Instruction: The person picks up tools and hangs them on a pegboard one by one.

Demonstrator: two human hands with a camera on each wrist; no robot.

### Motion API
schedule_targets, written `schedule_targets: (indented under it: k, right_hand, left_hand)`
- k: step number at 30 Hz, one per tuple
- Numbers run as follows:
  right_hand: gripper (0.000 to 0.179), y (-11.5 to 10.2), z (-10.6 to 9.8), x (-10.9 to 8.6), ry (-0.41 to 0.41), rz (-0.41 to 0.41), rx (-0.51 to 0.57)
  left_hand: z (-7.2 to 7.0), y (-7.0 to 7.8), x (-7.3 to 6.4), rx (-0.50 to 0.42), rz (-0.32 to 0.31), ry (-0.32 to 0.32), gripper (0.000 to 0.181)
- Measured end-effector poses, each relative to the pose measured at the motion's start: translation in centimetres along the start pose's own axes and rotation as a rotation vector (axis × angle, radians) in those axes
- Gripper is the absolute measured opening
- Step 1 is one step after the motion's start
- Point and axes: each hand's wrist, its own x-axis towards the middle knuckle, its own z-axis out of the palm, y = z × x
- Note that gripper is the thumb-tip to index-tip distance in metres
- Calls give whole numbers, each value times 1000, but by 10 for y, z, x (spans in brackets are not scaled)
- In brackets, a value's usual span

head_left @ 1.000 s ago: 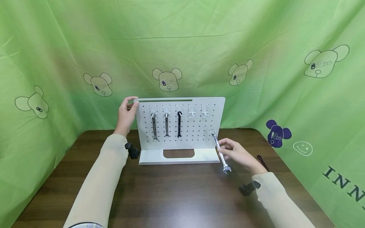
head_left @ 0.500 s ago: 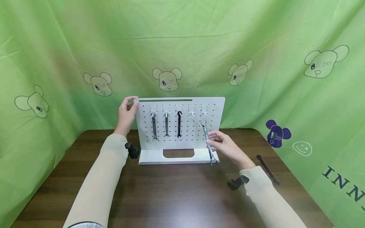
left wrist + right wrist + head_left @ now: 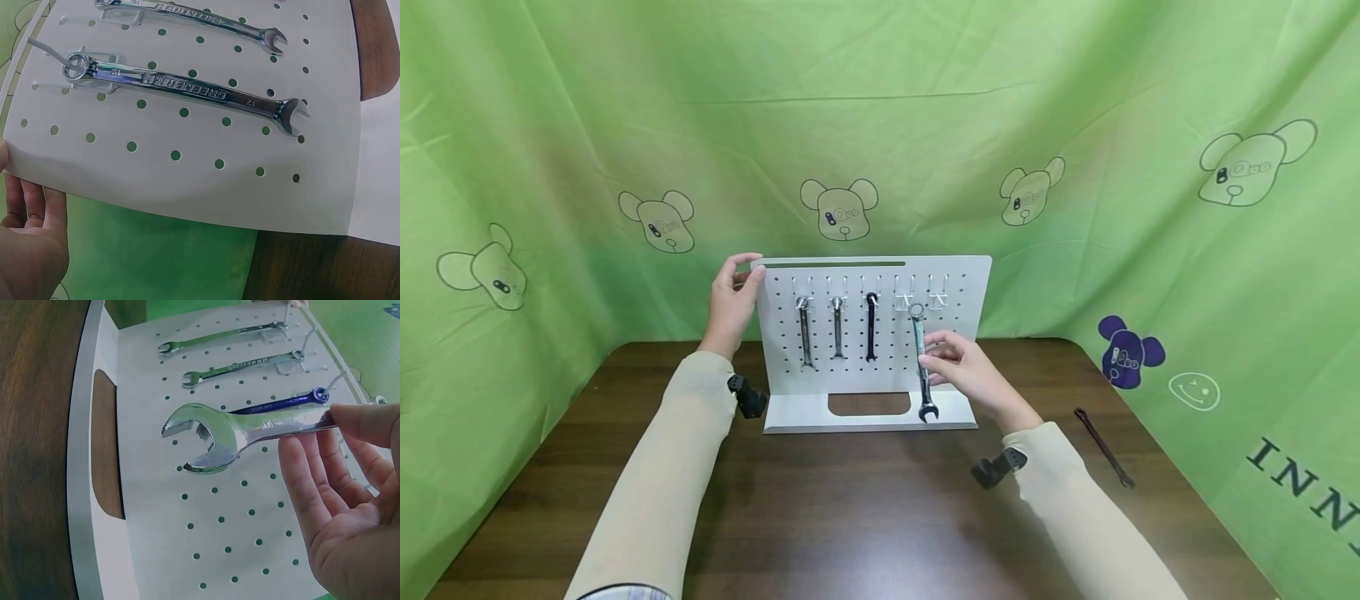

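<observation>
My right hand (image 3: pixel 958 365) pinches a silver combination wrench (image 3: pixel 922 367) by its middle, ring end up and open end down. The wrench is in front of the white pegboard (image 3: pixel 955 350), its ring end close to the fourth hook (image 3: pixel 904 298); whether they touch I cannot tell. Up close in the right wrist view is the open jaw end of the held wrench (image 3: pixel 212 437). With the thumb in front, my left hand (image 3: pixel 732 304) grips the board's upper left corner. On the board hang two silver wrenches (image 3: pixel 806 333) (image 3: pixel 838 329) and a dark wrench (image 3: pixel 871 329).
A dark wrench (image 3: pixel 1103 447) lies on the brown wooden table (image 3: pixel 850 517) at the right. The fifth hook (image 3: pixel 937 298) on the board carries nothing. Green printed cloth (image 3: pixel 887 125) hangs behind and at both sides.
My right hand has moved left and up with the silver wrench, from beside the board's right edge to below the fourth hook. The left hand stays at the corner.
</observation>
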Motion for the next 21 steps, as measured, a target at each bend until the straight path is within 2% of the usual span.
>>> schedule_targets:
  k: [21]
  right_hand:
    - [34,10,9,15,14,46,42]
  left_hand:
    - [0,0,-1,15,-2,3,33]
